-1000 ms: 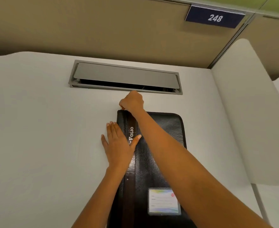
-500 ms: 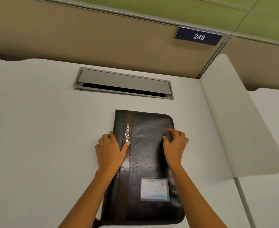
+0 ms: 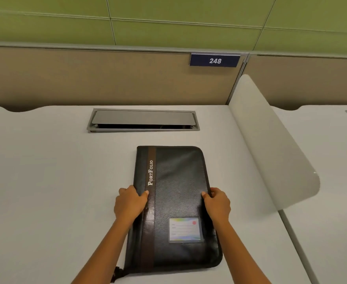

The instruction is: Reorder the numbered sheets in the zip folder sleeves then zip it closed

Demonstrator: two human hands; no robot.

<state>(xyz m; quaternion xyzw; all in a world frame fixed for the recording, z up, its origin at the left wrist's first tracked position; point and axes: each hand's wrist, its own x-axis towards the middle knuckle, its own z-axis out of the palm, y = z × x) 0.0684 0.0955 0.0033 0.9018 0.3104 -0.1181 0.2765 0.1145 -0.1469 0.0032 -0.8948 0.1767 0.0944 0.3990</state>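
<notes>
From the head view we see the folder lying flat and closed on the tabletop, about midway between its left and right edges and reaching almost to the near edge, its long sides running away from us. It is black and grained, with rounded corners on its right side and a zip track along its rim. A brown stripe runs lengthwise near the left side, with "PortFolio" printed in white, and a pale card sits in a window toward the near right corner. A dark tab sticks out at the near left corner. Our left hand grasps the folder's left edge, thumb on the stripe, fingers curled round the side. Our right hand grasps the right edge likewise, thumb on top. Near the far edge a grey hatch is set into the tabletop, and a white divider stands along the right edge.
</notes>
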